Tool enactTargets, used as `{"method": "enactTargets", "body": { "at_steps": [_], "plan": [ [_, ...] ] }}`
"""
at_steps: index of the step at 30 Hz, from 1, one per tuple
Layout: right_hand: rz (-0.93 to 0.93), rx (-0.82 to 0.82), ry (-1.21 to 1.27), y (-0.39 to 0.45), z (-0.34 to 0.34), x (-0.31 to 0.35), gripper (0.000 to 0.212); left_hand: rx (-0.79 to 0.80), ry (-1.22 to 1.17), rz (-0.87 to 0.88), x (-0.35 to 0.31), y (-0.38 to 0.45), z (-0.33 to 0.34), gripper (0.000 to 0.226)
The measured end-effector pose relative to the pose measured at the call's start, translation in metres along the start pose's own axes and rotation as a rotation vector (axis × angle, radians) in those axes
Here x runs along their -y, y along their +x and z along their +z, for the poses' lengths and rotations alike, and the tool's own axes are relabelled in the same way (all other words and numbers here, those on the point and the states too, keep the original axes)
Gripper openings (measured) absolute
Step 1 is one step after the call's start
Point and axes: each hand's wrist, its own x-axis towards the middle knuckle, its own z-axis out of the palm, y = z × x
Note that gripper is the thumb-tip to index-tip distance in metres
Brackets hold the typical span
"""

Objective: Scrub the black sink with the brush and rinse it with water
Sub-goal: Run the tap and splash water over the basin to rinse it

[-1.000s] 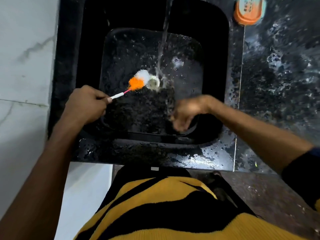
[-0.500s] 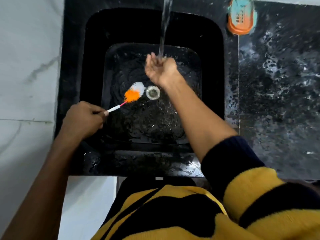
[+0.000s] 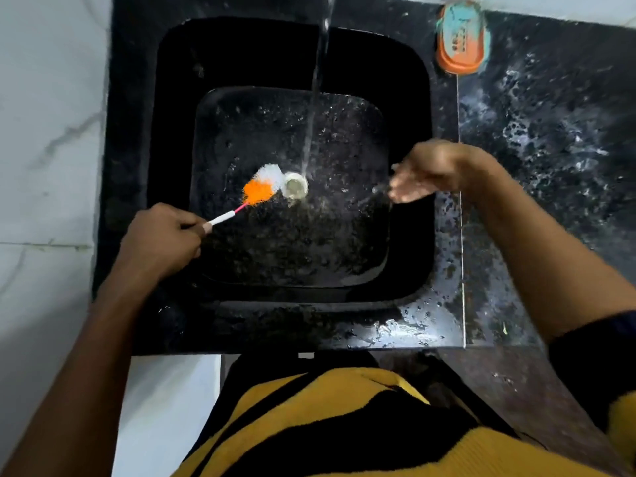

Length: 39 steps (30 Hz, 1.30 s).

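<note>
The brush (image 3: 262,184) was gripped by its thin handle in the left hand (image 3: 161,241), its orange and white bristles lying on the sink (image 3: 289,235) floor, touching the drain (image 3: 295,184). The right hand (image 3: 426,175) was held over the sink's right side with fingers loosely spread, nothing in it; it was blurred. Water (image 3: 316,87) was seen falling just beside the drain. The floor and rim were wet and speckled. Scrubbing was judged largely done and rinsing under way, with the walls and rim perhaps left to be flushed
</note>
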Motion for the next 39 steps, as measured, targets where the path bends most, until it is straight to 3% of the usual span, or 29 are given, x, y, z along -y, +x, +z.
{"method": "enactTargets", "body": {
  "at_steps": [5,7,8,12,15,17,19,21,27,33,39],
  "plan": [
    [-0.156,-0.315,-0.181,-0.001,-0.025,0.001,0.013,0.017,0.019,0.008,-0.003,0.001,0.002,0.013],
    [-0.249,-0.375,-0.343,-0.007,-0.021,0.022,0.011,0.01,0.016,0.01,-0.005,-0.001,0.001,0.013],
    [-0.286,-0.385,-0.304,-0.009,-0.016,0.032,0.015,0.002,-0.001,0.006,-0.006,-0.003,0.001,0.013],
    [-0.412,-0.222,0.144,-0.002,0.025,0.066,0.016,-0.022,-0.054,-0.018,-0.006,-0.009,-0.001,0.012],
    [-0.34,0.031,0.418,0.003,0.079,0.08,0.025,-0.017,-0.056,-0.022,-0.004,-0.012,-0.001,0.012],
    [-0.25,0.213,0.733,0.005,0.114,0.085,0.032,-0.008,-0.049,-0.032,-0.003,-0.014,0.0,0.012],
    [-0.159,0.214,1.014,0.013,0.138,0.09,0.037,-0.001,-0.052,-0.05,-0.001,-0.015,-0.001,0.011],
    [-0.153,0.21,1.127,0.019,0.15,0.097,0.035,-0.002,-0.053,-0.054,0.0,-0.017,-0.004,0.011],
    [-0.177,0.358,0.946,0.003,0.105,0.078,0.027,-0.022,-0.054,-0.03,0.003,-0.017,-0.007,0.014],
    [-0.09,0.107,0.647,-0.021,0.042,-0.002,0.032,-0.009,-0.054,-0.014,0.004,-0.015,-0.004,0.015],
    [0.079,-0.003,0.623,-0.055,0.027,-0.096,0.022,0.008,-0.06,-0.019,0.003,-0.009,0.001,0.015]
  ]
}}
